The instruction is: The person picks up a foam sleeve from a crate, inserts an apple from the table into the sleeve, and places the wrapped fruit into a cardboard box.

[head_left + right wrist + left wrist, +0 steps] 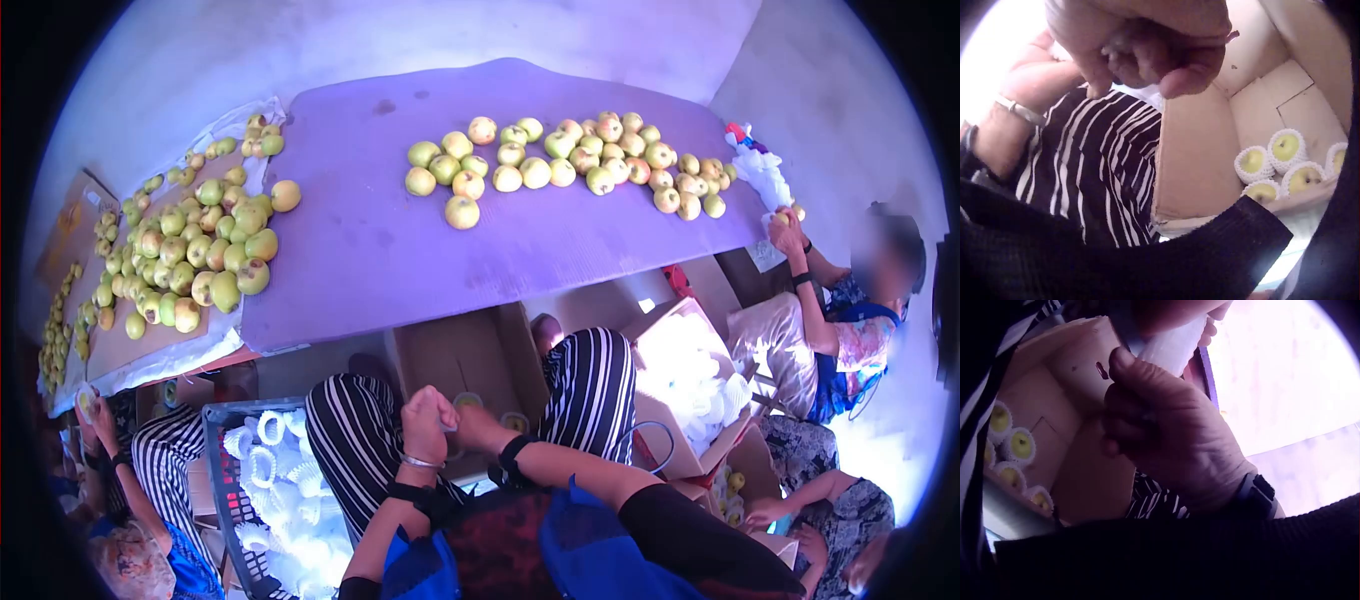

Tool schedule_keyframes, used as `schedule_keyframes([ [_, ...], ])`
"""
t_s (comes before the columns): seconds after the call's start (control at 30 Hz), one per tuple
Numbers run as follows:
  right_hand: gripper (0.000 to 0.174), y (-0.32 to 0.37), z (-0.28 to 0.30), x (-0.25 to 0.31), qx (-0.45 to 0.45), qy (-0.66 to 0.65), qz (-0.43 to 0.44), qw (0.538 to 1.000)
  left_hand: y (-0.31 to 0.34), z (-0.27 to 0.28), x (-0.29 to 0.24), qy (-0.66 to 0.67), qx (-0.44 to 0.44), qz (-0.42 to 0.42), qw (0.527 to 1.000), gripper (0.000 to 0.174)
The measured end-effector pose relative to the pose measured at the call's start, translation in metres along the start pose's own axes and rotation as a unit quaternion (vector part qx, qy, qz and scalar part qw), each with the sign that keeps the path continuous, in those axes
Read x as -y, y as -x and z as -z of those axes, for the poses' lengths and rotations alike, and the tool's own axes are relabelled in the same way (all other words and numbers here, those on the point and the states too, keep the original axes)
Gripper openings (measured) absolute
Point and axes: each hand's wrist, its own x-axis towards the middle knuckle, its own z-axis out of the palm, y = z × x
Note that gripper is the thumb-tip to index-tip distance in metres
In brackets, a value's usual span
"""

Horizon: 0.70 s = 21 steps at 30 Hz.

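In the head view my left hand (428, 425), with a silver bracelet on its wrist, is close beside my right hand (482, 430) between my knees. The left wrist view shows a white foam net (1175, 350) stretched between the two hands. My left hand (1172, 312) grips it from above. My right hand (1179, 425) is curled at its lower end, thumb up. In the right wrist view, small white bits show among the curled fingers of my right hand (1141, 50). Below stands a cardboard box (1200, 150) with several net-wrapped apples (1286, 147).
A purple-covered table (350, 210) holds loose apples (560, 145), with a bigger pile (180, 240) at left. A black crate (225, 500) of foam nets stands by my left leg; a carton (650, 430) of nets stands at right. Other people sit on both sides.
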Motion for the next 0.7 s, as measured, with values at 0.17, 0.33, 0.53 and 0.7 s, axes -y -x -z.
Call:
schedule_keyframes([
  [0.17, 0.028, -0.009, -0.004, -0.006, -0.009, 0.057, 0.096, 0.994, 0.011, -0.005, -0.005, -0.218, 0.065, -0.021, 0.974, 0.041],
  [0.33, 0.024, -0.007, 0.001, -0.006, -0.027, -0.052, 0.152, 0.987, 0.011, -0.008, -0.008, -0.169, 0.069, -0.003, 0.983, 0.041],
  [0.53, 0.02, -0.028, -0.027, -0.034, 0.005, -0.163, 0.177, 0.971, 0.007, -0.005, -0.004, -0.15, 0.1, -0.002, 0.984, 0.038],
  [0.7, 0.019, -0.025, -0.023, -0.031, 0.023, -0.1, 0.169, 0.98, 0.013, -0.006, -0.012, -0.162, 0.102, -0.02, 0.981, 0.038],
])
